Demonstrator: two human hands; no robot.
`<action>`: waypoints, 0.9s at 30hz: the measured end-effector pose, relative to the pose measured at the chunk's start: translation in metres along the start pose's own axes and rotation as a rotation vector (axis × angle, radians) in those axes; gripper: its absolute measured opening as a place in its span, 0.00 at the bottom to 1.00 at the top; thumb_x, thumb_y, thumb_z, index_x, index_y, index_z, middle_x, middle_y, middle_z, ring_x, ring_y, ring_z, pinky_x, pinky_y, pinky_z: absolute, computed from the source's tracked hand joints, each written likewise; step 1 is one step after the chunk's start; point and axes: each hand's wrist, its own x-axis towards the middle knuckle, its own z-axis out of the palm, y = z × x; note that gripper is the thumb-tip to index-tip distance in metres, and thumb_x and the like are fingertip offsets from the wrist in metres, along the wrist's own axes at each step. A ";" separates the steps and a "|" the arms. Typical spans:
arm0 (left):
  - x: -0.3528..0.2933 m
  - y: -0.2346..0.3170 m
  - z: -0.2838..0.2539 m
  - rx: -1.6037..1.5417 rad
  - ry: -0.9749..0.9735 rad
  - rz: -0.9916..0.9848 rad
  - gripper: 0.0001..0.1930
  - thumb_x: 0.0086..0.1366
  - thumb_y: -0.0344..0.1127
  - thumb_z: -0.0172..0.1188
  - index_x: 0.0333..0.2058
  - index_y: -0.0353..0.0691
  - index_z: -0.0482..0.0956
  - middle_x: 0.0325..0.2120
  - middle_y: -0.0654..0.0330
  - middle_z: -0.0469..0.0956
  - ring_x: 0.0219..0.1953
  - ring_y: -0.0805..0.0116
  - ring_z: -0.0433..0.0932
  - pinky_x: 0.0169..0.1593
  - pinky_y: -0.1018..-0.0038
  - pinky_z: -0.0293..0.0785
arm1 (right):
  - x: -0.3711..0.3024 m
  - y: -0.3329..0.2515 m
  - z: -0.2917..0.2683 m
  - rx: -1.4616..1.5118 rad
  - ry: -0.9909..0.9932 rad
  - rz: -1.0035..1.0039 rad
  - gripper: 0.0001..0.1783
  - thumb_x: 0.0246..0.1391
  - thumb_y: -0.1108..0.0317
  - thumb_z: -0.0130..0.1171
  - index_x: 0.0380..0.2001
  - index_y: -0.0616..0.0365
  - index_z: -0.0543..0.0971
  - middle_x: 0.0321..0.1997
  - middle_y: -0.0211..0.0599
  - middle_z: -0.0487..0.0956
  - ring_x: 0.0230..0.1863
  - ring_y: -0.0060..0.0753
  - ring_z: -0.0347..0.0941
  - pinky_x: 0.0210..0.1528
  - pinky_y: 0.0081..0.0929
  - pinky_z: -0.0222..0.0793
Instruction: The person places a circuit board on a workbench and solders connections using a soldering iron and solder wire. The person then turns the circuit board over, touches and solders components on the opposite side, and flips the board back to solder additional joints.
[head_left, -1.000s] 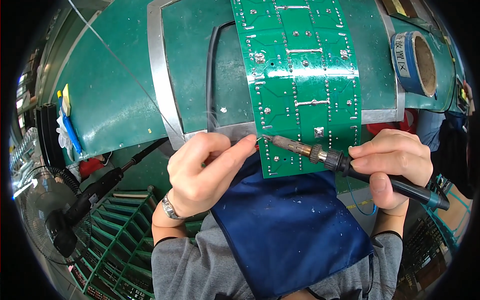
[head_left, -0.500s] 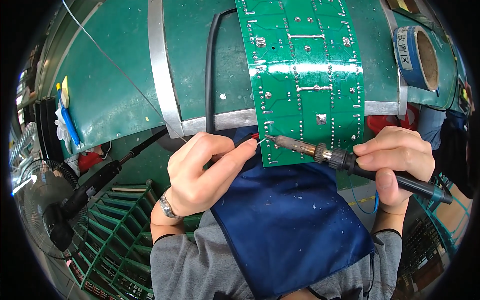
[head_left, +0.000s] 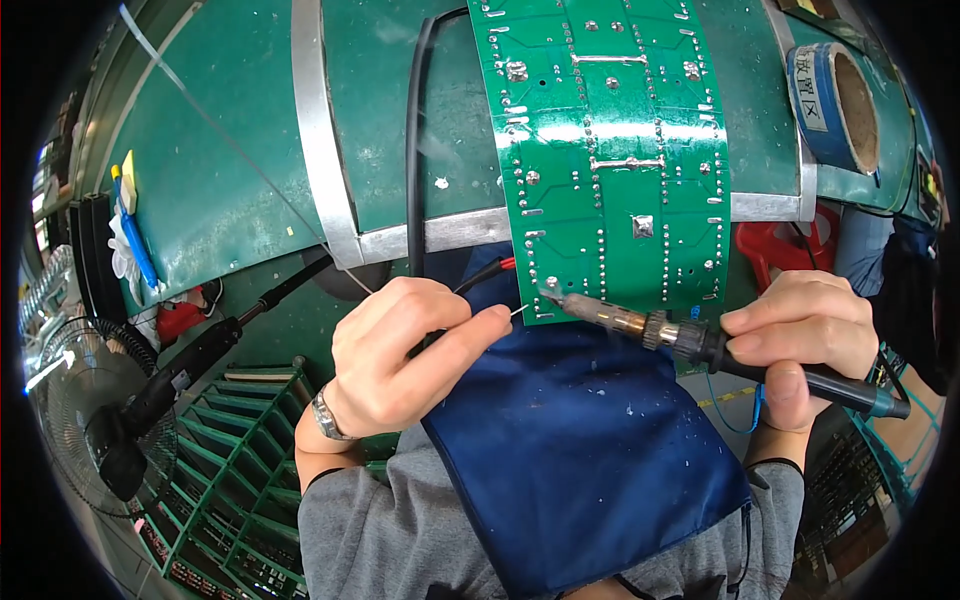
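My right hand (head_left: 810, 335) grips a soldering iron (head_left: 690, 337) by its dark handle, the tip slanting up and left over the lower left part of a green circuit board (head_left: 630, 265). The board shows rows of shiny solder joints. My left hand (head_left: 410, 350) is closed in a pinch on a thin solder wire (head_left: 519, 310), whose short end points at the board's lower left corner. A small gap parts the wire's end from the iron's tip. Just above my left fingers is a black cable (head_left: 485, 274) with a red end.
The board juts over the metal-edged front of a green bench (head_left: 240, 210). On it lie a thick black cable (head_left: 414, 150), a blue tape roll (head_left: 830, 105) and a blue pen (head_left: 140, 250). A fan (head_left: 110, 420) and a green rack (head_left: 240, 460) stand at left.
The iron's tip has moved slightly down and right, away from the solder wire. My left hand and the wire's end have dropped a little. Faint smoke now drifts over the bench.
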 end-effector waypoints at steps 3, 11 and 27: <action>-0.003 0.003 0.004 0.016 -0.057 -0.008 0.18 0.37 0.27 0.75 0.33 0.41 0.86 0.24 0.64 0.72 0.25 0.66 0.74 0.27 0.72 0.70 | -0.001 0.004 0.007 0.006 -0.046 -0.022 0.09 0.53 0.63 0.62 0.28 0.58 0.84 0.29 0.41 0.84 0.20 0.30 0.79 0.20 0.22 0.72; 0.003 0.003 -0.006 0.117 -0.061 0.005 0.18 0.38 0.26 0.75 0.34 0.41 0.86 0.24 0.64 0.71 0.24 0.69 0.73 0.24 0.75 0.68 | -0.003 -0.005 0.007 -0.042 -0.049 -0.062 0.09 0.52 0.65 0.63 0.29 0.60 0.84 0.29 0.41 0.83 0.22 0.30 0.79 0.21 0.23 0.74; 0.119 -0.093 -0.033 -0.001 0.128 -0.171 0.07 0.57 0.24 0.67 0.36 0.39 0.85 0.22 0.65 0.71 0.23 0.80 0.69 0.26 0.82 0.67 | 0.026 0.027 0.018 -0.089 0.494 0.091 0.24 0.57 0.55 0.62 0.44 0.68 0.78 0.53 0.56 0.74 0.33 0.34 0.79 0.39 0.25 0.77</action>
